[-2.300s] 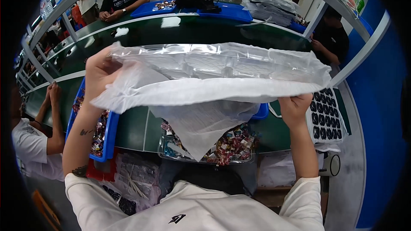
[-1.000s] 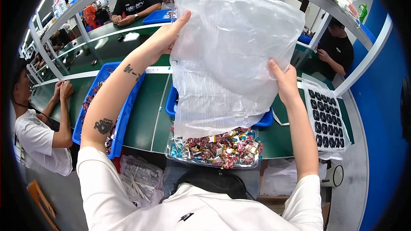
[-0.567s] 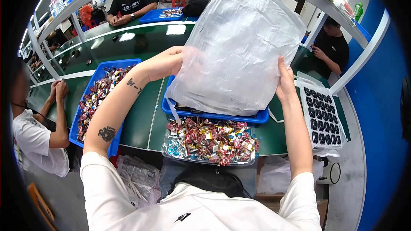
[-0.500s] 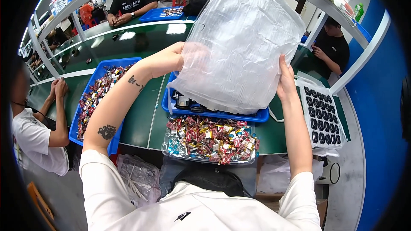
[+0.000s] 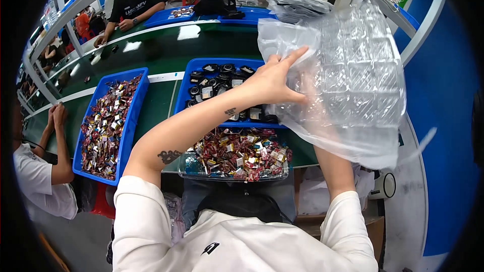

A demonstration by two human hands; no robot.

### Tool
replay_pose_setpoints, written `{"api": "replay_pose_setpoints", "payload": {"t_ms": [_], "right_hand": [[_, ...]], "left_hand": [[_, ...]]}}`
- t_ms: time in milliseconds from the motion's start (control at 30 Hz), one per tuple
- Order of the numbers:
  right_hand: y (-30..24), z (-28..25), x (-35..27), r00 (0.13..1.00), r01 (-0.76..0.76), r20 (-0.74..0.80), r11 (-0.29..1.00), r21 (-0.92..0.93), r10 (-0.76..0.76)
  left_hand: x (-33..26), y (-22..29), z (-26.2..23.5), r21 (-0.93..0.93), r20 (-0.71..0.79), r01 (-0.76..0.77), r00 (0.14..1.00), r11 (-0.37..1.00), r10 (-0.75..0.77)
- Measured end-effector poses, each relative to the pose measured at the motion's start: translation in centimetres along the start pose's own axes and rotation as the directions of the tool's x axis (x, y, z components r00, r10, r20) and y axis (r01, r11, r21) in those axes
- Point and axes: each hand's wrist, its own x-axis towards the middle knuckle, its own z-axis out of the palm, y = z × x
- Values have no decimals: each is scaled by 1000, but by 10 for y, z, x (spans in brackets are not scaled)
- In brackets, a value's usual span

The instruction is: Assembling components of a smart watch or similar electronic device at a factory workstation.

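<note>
A clear plastic tray (image 5: 360,65) with square pockets is held up at the right, tilted, with a translucent white sheet (image 5: 275,35) at its left edge. My left hand (image 5: 272,83) is open beside that edge, thumb and index finger spread wide. My right hand (image 5: 308,88) shows only faintly through the plastic; its forearm passes behind the tray, which it holds up. Under my left forearm stands a blue bin (image 5: 184,83) of black rounded parts with round lenses. Nearer me, a clear tray (image 5: 189,168) carries a heap of small red, yellow and silver pieces (image 5: 242,153).
Another blue bin (image 5: 132,136) at the left holds more small coloured pieces. A person's clasped hands (image 5: 58,116) rest beside it. White shelf posts (image 5: 428,20) frame the green bench (image 5: 161,103). Across it are another person (image 5: 136,0), a black mesh bag (image 5: 217,2) and stacked wrapped sheets (image 5: 297,2).
The plastic has moved right and turned, so its pockets show. My left hand has come off it, fingers spread. The blue bin of black parts is now uncovered; the black-filled tray at right is hidden.
</note>
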Motion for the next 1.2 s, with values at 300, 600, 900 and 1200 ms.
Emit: {"api": "replay_pose_setpoints", "payload": {"t_ms": [300,600,900,1200], "right_hand": [[-82,-91,-17,988,-8,152,999,37,2],[-116,-61,-33,862,252,-335,896,-366,-380],[-125,-125,-158,623,389,-541,824,-411,-564],[-87,-194,-445,29,404,-800,739,-539,-600]], "left_hand": [[12,-5,-6,273,-149,-121,975,954,166],[35,58,-66,413,-180,-542,739,732,649],[24,67,0,443,96,-292,956,848,279],[22,171,194,-301,640,-95,718,949,274]]}}
